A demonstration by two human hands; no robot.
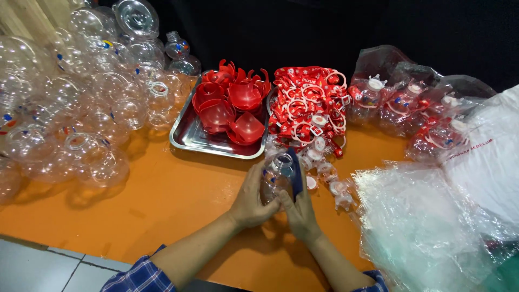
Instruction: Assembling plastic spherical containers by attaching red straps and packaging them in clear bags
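My left hand (252, 199) and my right hand (300, 214) together hold a clear round plastic bottle (277, 174) just above the orange table (173, 200). The left hand cups the bottle's left side. The right hand presses a dark blue piece (297, 173) against its right side. Several small clear caps (327, 178) with red and white parts lie on the table just beyond and right of my hands.
A steel tray (186, 135) holds red plastic cups (233, 105). Beside it lies a heap of red and white straps (313, 105). A big pile of clear round bottles (81, 92) fills the left. Bagged finished bottles (411, 105) and clear plastic bags (427, 227) sit right.
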